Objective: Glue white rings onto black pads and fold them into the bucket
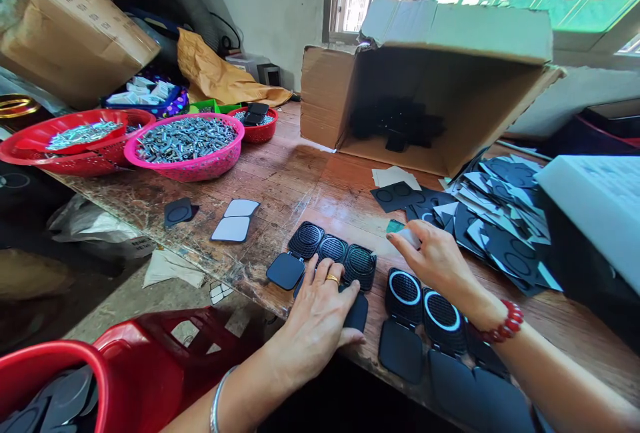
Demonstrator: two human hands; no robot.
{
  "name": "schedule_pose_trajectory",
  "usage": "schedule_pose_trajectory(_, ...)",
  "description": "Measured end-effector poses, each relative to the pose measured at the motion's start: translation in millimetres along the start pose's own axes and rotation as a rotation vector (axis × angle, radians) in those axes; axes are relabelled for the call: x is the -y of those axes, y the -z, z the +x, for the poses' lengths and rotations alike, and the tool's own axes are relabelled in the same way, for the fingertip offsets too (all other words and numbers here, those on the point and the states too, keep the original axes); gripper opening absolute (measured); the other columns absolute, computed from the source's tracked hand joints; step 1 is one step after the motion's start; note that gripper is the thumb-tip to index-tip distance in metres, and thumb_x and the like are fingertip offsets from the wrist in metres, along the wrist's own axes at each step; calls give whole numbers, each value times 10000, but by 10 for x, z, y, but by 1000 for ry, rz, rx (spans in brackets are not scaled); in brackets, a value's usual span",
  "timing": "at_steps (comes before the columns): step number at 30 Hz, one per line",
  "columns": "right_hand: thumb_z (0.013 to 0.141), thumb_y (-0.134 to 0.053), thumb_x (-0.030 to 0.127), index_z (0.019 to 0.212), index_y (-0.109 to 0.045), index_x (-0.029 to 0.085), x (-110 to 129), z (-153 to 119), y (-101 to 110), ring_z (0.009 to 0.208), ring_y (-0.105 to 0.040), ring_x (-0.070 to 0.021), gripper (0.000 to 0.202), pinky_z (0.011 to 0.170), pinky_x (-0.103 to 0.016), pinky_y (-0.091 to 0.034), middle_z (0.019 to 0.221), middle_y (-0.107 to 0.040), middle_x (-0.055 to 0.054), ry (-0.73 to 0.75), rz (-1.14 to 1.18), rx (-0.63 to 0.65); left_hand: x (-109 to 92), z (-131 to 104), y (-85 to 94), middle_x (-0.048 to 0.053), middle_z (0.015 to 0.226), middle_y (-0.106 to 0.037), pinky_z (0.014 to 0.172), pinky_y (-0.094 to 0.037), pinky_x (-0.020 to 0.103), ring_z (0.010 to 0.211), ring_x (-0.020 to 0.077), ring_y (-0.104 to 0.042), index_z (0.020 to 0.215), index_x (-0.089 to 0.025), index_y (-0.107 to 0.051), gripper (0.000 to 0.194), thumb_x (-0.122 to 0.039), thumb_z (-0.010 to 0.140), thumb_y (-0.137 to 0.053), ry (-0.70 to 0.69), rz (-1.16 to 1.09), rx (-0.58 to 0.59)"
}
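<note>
My left hand (325, 303) lies with fingers stretched out over a row of black hinged square cases. Its fingertips touch the cases' lower edge, and the palm covers part of their flat lids (285, 270). The open halves (306, 239) have a ridged grid with a round outline. My right hand (440, 256) is closed in a pinch on a small flat white piece (411, 238) with a green part (395, 226) at its end. Below my right hand are more open black cases (405, 296), at least two with a white ring (442, 310); my forearm hides some of them.
A pile of black and white cut sheets (515, 219) lies right, before an open cardboard box (327, 96). Pink (185, 169) and red baskets (95, 165) of small metal parts stand left. Two white-faced squares (234, 227) lie near the edge. A red bucket (103, 379) is below.
</note>
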State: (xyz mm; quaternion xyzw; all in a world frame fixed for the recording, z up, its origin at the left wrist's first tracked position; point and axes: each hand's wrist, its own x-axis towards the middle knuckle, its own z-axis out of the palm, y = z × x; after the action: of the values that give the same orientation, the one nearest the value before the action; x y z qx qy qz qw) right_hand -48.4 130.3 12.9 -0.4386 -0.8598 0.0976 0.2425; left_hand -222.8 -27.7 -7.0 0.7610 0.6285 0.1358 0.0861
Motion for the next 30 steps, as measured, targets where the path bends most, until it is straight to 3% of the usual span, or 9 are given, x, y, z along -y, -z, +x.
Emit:
schedule_pose_trajectory(5, 768, -475, 587, 546, -448, 248, -70, -46, 137, 482, -418, -156, 407, 488, -295, -297, 485, -454, -3, -207, 166, 73, 48, -16, -33, 170, 1299, -560, 1126, -299, 627, 1282, 379, -473, 1316, -191, -592, 812, -565, 633, -821, -18, -26, -25)
schedule_pose_trajectory(9, 776, -450, 607, 558, -458, 236, 4, -3, 110, 472, -403, -138, 431, 462, -278, -299, 482, -434, 17, -291, 361, 146, 170, -66, 36, 173, 1342, -568, 1137, -327, 579, 1305, 347, -472, 1353, -139, -550, 679, -456, 785, -747, 68, 3, -62)
schedule_pose_trajectory(13, 782, -443, 581, 536, -400, 238, 162, 111, -70, 477, -358, -122, 424, 475, -275, -263, 492, -385, 32, -268, 332, 102, 304, -115, 90, 125, 1330, -611, 1128, -321, 612, 1313, 370, -470, 1262, -186, -635, 471, -401, 848, -696, 157, 64, -48)
schedule_pose_trajectory(20, 760, -495, 491, 501, -305, 258, 310, 344, -366, 484, -325, -122, 397, 513, -291, -202, 466, -333, 42, -208, 197, 2, 292, -94, 124, 116, 1309, -628, 1126, -311, 617, 1309, 390, -473, 1233, -206, -659, 452, -442, 849, -685, 165, 109, -10)
schedule_pose_trajectory(30, 768, -517, 450, 555, -353, 256, 392, 343, -316, 548, -391, -155, 331, 570, -298, -244, 560, -440, -1, -87, 83, 24, 278, -88, 225, 109, 1299, -629, 1151, -276, 591, 1305, 377, -475, 1226, -200, -666, 449, -450, 853, -675, 184, 84, 48)
